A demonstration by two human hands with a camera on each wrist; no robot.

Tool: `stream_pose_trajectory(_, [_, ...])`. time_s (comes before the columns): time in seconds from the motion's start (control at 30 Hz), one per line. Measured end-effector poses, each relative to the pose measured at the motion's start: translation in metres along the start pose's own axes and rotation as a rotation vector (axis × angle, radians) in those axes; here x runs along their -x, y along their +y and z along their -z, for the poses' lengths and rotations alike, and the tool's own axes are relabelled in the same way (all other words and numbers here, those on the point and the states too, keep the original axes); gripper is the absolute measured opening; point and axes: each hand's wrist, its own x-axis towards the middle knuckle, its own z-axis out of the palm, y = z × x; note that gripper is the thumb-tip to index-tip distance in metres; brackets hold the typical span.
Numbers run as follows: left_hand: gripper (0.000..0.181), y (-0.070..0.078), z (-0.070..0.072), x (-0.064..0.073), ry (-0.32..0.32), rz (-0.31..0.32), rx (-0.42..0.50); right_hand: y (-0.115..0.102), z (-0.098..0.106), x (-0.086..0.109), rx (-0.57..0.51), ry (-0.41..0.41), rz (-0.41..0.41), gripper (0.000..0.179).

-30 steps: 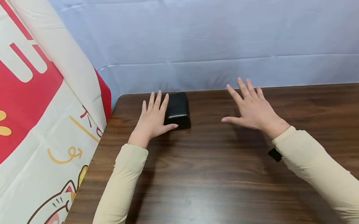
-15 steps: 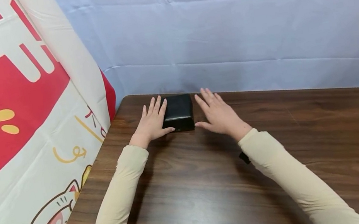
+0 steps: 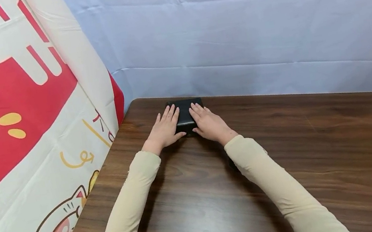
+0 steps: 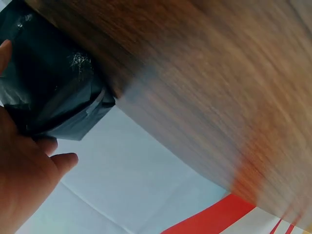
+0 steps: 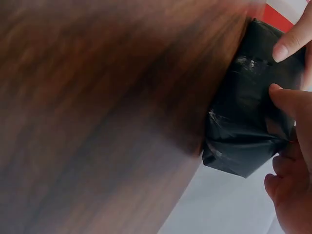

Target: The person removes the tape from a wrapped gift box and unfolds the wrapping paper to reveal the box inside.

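Note:
A box-shaped package (image 3: pixel 184 113) wrapped in shiny black plastic sits at the table's back edge in the head view. My left hand (image 3: pixel 164 130) lies along its left side, fingers straight over the top edge and thumb at the front face. On the opposite side my right hand (image 3: pixel 211 125) rests the same way, fingertips on the top. In the left wrist view the black wrapping (image 4: pixel 53 83) shows creased, folded ends beside the left fingers. Both thumbs touch the front face (image 5: pixel 246 107) in the right wrist view, close to each other.
The brown wood-grain table (image 3: pixel 197 187) stretches toward me and far to the right. Right behind it hangs a pale blue cloth (image 3: pixel 230 24). A red and white printed cloth (image 3: pixel 45 126) runs down the table's left side.
My right hand has moved left, from apart on the table to the package's right side. The left hand stays at the package, fingers now further over its top.

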Motion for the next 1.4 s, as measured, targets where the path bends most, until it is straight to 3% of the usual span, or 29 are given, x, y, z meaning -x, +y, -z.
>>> stream_pose_trajectory(0.27, [0.082, 0.009, -0.002, -0.004, 0.016, -0.008, 0.015, 0.002, -0.002, 0.007, -0.02, 0.016, -0.022, 0.065])
stream_pose_trajectory(0.9, [0.076, 0.042, -0.006, -0.014, 0.025, -0.05, -0.048, 0.021, -0.003, 0.036, -0.042, 0.063, -0.054, 0.064])
stream_pose_trajectory(1.23, [0.075, 0.067, -0.006, -0.018, 0.048, -0.092, -0.119, 0.034, -0.003, 0.058, -0.067, 0.075, -0.063, 0.063])
stream_pose_trajectory(1.4, [0.075, 0.081, -0.008, -0.022, 0.072, -0.12, -0.171, 0.039, -0.001, 0.071, -0.028, 0.084, -0.065, 0.062])
